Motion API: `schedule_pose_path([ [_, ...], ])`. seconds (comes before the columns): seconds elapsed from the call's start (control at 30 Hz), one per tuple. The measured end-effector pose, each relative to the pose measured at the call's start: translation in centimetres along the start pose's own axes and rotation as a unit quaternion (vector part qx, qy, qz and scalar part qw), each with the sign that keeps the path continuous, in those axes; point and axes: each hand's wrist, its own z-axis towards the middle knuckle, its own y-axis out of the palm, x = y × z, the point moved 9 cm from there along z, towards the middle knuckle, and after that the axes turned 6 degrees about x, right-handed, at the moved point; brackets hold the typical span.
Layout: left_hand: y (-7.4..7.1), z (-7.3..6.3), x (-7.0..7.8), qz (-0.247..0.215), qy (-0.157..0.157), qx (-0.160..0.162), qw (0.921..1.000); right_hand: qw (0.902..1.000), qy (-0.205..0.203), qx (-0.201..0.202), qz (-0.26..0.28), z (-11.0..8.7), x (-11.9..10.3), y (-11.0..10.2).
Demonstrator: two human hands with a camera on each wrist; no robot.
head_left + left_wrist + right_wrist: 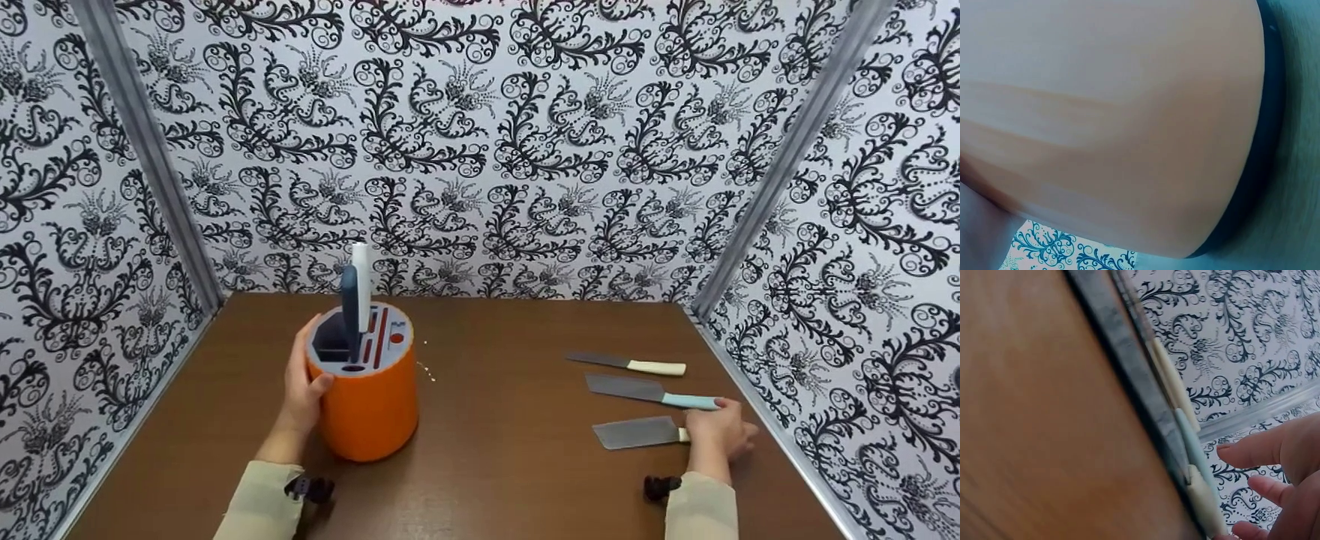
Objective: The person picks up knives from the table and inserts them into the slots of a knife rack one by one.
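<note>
An orange knife block stands upright on the table, with a dark-blue-handled knife and a white-handled knife in its top. My left hand grips its left side, thumb on the near rim; the block's wall fills most of the left wrist view. At the right lie a small cream-handled knife, a light-blue-handled knife and a cream-handled cleaver. Over the cleaver's handle hovers my right hand, its fingers spread and apart, a lower fingertip right at the handle end.
The brown wooden table runs back to patterned walls on three sides. Tiny light specks lie right of the block. A metal strip follows the table's right edge.
</note>
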Motion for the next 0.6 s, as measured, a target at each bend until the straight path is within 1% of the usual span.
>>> schedule_pose_path([
  [0.17,0.13,0.03,0.15,0.002,0.001,-0.003,1.0000,0.9998,0.002,0.018,0.003,0.33,0.29,0.31],
  [0.37,0.05,-0.01,0.21,0.006,0.001,0.000,1.0000,0.9997,-0.003,0.022,0.008,0.64,0.51,0.41],
  [0.5,-0.03,-0.05,0.07,0.009,-0.001,0.001,1.0000,0.9996,-0.020,0.020,-0.008,0.68,0.30,0.37],
  [0.6,-0.02,0.09,0.09,-0.001,0.003,0.004,1.0000,0.9985,-0.040,0.020,-0.032,0.52,-0.03,0.24],
])
